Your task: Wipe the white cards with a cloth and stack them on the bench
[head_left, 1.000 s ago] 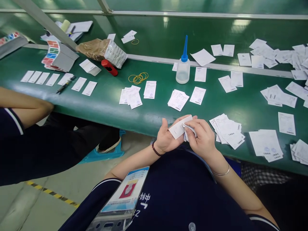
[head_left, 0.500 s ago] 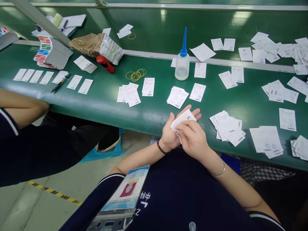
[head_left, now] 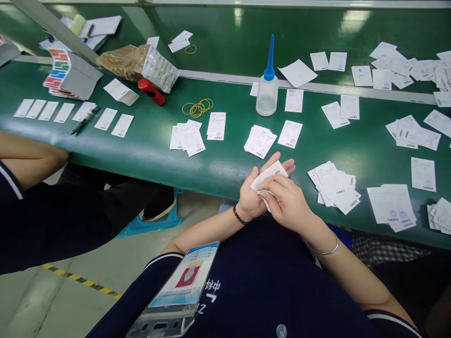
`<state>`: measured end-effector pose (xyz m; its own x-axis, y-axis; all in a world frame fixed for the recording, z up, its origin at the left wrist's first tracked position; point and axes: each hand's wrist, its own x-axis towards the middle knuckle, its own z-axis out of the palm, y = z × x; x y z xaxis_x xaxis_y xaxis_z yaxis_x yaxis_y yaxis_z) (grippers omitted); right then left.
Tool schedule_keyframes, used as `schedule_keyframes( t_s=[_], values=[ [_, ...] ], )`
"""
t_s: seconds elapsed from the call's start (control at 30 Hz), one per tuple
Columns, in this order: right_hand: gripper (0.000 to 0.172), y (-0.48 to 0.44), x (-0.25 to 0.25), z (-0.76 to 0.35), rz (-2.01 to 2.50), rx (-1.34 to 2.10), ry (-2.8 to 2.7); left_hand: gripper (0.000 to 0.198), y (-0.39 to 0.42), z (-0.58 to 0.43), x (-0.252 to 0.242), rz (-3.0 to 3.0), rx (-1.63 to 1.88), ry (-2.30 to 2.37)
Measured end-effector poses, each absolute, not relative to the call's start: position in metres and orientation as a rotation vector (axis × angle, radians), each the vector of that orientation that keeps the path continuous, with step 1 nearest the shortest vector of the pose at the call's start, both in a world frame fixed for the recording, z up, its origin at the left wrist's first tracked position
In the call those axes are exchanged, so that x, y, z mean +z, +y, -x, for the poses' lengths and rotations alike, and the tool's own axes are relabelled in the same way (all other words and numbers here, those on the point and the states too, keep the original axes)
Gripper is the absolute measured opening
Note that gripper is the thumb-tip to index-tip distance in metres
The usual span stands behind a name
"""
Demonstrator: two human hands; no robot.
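My left hand (head_left: pixel 252 197) lies palm up over the bench edge, a beaded bracelet on its wrist, and holds a white paper slip (head_left: pixel 270 174). My right hand (head_left: pixel 287 202), with a thin bangle on its wrist, presses its fingers onto the slip. A small white folded piece, cloth or tissue (head_left: pixel 263 195), is pinched under those fingers and mostly hidden. Nearest my hands are a loose pile of printed slips (head_left: pixel 334 188) to the right and a small stack (head_left: pixel 260 142) just beyond.
The green bench (head_left: pixel 148 162) holds several slips, a plastic squeeze bottle with a blue nozzle (head_left: pixel 267 93), rubber bands (head_left: pixel 198 108) and a red handheld object (head_left: pixel 151 91). A co-worker's forearm (head_left: pixel 31 155) rests at the left edge.
The view has tilted, shifting the bench up and left. My hands have come closer together, and the white folded piece is now mostly covered by my right fingers.
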<state>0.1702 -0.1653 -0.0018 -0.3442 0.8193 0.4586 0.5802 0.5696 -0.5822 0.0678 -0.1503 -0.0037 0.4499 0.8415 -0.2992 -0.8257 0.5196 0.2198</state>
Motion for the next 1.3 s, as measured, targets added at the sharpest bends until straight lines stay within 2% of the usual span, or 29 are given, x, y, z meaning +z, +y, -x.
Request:
schedule_keyframes(
  t_s=[0.17, 0.3, 0.5, 0.7, 0.87, 1.0, 1.17, 1.3],
  values=[
    [0.013, -0.164, -0.007, -0.163, 1.26, 0.103, -1.886, 0.067, -0.15, -0.067, -0.005, -0.119, 1.075, 0.327],
    [0.012, -0.162, -0.012, -0.155, 1.279, 0.041, -1.87, 0.081, -0.151, -0.065, -0.003, -0.175, 1.104, 0.33],
    [0.013, -0.163, -0.011, -0.153, 1.225, -0.033, -1.877, 0.062, -0.15, -0.062, -0.001, -0.153, 1.102, 0.324],
    [0.017, -0.163, -0.006, -0.157, 1.175, 0.214, -2.03, 0.06, -0.149, -0.06, -0.002, -0.121, 1.076, 0.36],
    [0.016, -0.161, -0.006, -0.158, 1.25, 0.081, -1.959, 0.057, -0.15, -0.061, 0.0, -0.092, 1.087, 0.357],
    [0.017, -0.161, -0.005, -0.158, 1.17, 0.216, -2.077, 0.056, -0.15, -0.061, -0.002, -0.126, 1.063, 0.391],
    [0.014, -0.161, -0.003, -0.161, 1.221, 0.058, -1.999, 0.055, -0.15, -0.06, -0.005, -0.162, 1.078, 0.347],
    [0.016, -0.16, -0.002, -0.163, 1.164, 0.256, -2.123, 0.054, -0.149, -0.058, -0.005, -0.163, 1.064, 0.357]
  ],
)
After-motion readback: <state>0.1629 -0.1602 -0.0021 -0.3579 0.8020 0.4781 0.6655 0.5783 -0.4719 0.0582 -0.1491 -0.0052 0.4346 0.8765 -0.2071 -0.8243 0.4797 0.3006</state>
